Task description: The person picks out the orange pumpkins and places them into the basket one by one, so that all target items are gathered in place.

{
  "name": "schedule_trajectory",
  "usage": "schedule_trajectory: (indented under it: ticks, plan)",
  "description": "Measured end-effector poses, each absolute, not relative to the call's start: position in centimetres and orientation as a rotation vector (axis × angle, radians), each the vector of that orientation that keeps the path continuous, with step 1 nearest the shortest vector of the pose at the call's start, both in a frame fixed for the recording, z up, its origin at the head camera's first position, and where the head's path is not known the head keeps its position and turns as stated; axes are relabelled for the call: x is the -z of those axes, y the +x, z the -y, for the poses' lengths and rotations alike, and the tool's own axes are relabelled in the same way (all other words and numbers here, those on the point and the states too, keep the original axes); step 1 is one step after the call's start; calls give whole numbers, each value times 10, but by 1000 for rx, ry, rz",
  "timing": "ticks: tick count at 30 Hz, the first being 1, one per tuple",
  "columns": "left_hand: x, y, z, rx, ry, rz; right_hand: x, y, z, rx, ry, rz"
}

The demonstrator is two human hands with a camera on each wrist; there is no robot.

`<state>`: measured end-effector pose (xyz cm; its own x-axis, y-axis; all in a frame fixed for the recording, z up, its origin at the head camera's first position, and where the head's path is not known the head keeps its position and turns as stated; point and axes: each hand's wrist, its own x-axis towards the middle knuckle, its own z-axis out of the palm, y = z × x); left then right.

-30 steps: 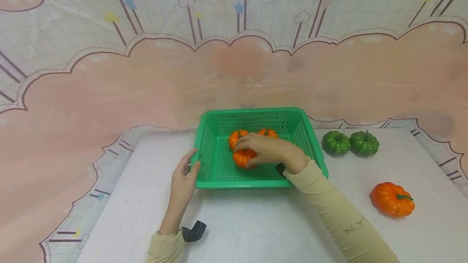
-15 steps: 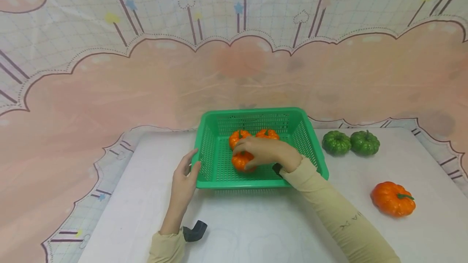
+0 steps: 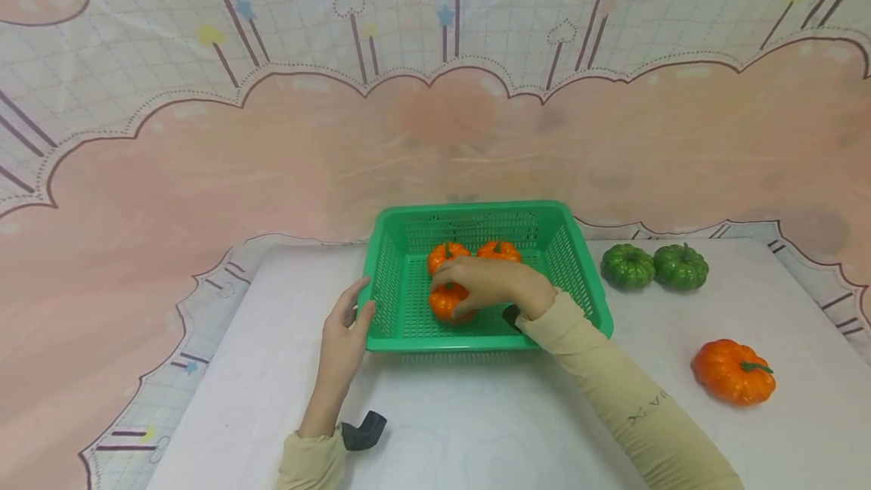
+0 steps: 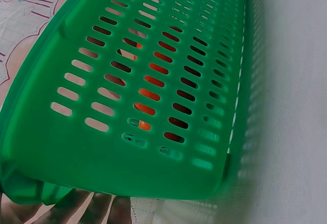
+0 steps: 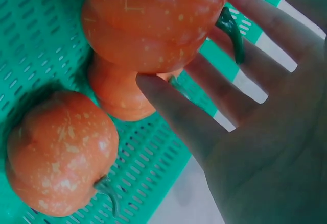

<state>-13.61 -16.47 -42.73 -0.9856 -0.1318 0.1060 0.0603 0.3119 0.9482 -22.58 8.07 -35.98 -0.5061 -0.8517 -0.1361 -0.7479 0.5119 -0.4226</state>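
Inside a green plastic basket [image 3: 476,344] on the white table, my right hand [image 3: 493,282] grips an orange toy pumpkin [image 3: 445,305] near the front. The right wrist view has this pumpkin [image 5: 153,25] at the top, with my fingers spread along its side near the green stem. Two more orange pumpkins sit farther back in the basket, one at left [image 3: 445,254] and one at right [image 3: 500,249], partly covered by my hand. At the basket's left rim, my left hand [image 3: 343,335] rests with extended fingers and thumb against the side.
Two green pumpkins, one left [image 3: 627,267] and one right [image 3: 680,267], stand side by side right of the basket. Nearer the front right lies a larger orange pumpkin [image 3: 733,372]. A patterned cloth backdrop [image 3: 435,142] rises behind the table.
My right hand has shifted slightly left and toward me, and the pumpkin in its grip moved the same way. My left hand and the basket have stayed in place.
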Motion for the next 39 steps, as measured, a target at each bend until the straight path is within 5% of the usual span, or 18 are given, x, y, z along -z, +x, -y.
schedule_trajectory:
  ticks: [39]
  plan:
    - [427, -137, 163, 1757, 78, 2401, 364, -227, -75, 395, -1279, -2413]
